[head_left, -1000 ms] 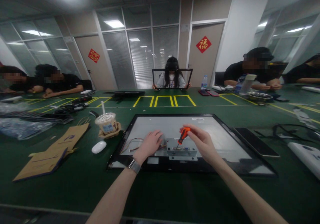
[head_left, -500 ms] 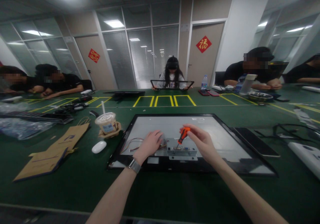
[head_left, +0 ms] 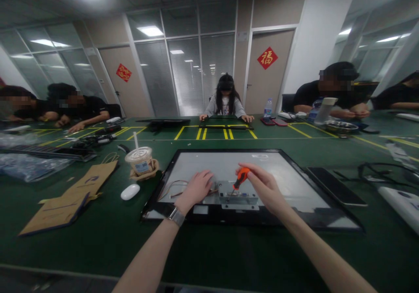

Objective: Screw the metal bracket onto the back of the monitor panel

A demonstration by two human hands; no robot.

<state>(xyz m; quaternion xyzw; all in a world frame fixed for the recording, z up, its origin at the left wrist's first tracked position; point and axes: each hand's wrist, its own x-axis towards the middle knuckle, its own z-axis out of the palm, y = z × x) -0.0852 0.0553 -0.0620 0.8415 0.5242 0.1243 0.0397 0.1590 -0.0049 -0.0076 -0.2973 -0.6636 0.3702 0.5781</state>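
1. A flat display panel (head_left: 225,160) is laid on the green table (head_left: 212,258), its grey surface exposed and its dark border uncovered.
2. A metal bracket (head_left: 238,202) is set near the panel's near edge, between the two hands; by its position, it is judged to be placed, but whether it is fastened cannot be told.
3. An orange-and-black screwdriver (head_left: 241,178) is pinched by its handle between the thumb and fingers of the right hand (head_left: 266,187). It is tilted, with its shaft pointed down at the bracket; whether a screw is met by the tip is too small to be told.
4. The left hand (head_left: 197,187) is laid palm down over the panel, fingers extended, just left of the bracket; whether anything is pinned beneath cannot be seen.
5. Thin wires (head_left: 175,188) are left loose on the panel beside that hand; no connection can be made out.
6. The screwdriver work is judged unfinished, since the tool is held at the bracket; how many screws are done or left cannot be counted.
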